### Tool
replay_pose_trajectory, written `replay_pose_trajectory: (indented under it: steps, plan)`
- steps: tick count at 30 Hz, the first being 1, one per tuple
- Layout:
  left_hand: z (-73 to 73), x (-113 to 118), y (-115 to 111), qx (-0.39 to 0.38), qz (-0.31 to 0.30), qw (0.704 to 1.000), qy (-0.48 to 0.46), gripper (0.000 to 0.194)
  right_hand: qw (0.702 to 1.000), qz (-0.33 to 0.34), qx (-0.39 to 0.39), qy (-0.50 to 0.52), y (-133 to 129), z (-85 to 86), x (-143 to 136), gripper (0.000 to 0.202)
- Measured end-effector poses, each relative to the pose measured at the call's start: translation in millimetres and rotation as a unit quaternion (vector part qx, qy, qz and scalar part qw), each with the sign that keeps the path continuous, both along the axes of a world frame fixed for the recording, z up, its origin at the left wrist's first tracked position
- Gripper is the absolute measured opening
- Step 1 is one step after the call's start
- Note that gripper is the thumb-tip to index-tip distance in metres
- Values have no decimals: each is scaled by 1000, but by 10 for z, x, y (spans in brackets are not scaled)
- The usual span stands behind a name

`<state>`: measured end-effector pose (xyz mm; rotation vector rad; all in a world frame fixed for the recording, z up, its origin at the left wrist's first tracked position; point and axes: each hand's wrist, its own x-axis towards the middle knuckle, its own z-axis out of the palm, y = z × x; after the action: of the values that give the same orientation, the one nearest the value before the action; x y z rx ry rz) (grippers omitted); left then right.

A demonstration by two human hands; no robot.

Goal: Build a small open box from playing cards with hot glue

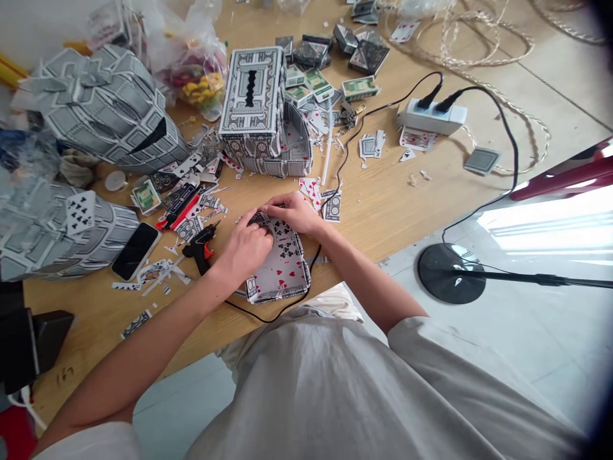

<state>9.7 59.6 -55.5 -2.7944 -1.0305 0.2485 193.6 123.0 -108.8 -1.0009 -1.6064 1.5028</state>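
Note:
A shallow open box made of playing cards [268, 284] lies near the table's front edge, card faces showing inside. My left hand [249, 249] is closed at its far left part, fingers curled over the wall. My right hand [292, 213] bends over the far wall, its fingertips meeting the left hand's there. Both hands cover the far end of the box, so the exact grip is partly hidden. Left of my left hand lies a black glue gun [198, 248] with an orange trigger. Its cord runs around the near side of the box.
Behind stands a tissue-box shape made of cards [253, 96]. Large woven card baskets [110, 108] and a phone [136, 250] are on the left. Card packs [313, 54] and scraps lie farther back. A power strip [433, 116] with black cords sits to the right.

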Motion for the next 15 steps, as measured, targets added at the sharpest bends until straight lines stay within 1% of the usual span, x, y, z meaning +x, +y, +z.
replay_pose_trajectory:
  steps: [8, 12, 15]
  plan:
    - [-63, -11, 89, 22, -46, 998, 23, 33, 1000, 3, 5, 11, 9, -24, 5, 41]
    - [-71, -20, 110, 8, -71, 997, 39, 34, 1000, 2, 4, 9, 8, -31, 3, 42]
    - [-57, -29, 120, -10, -75, 997, 34, 33, 1000, 3, 7, 7, 6, -25, 5, 43]
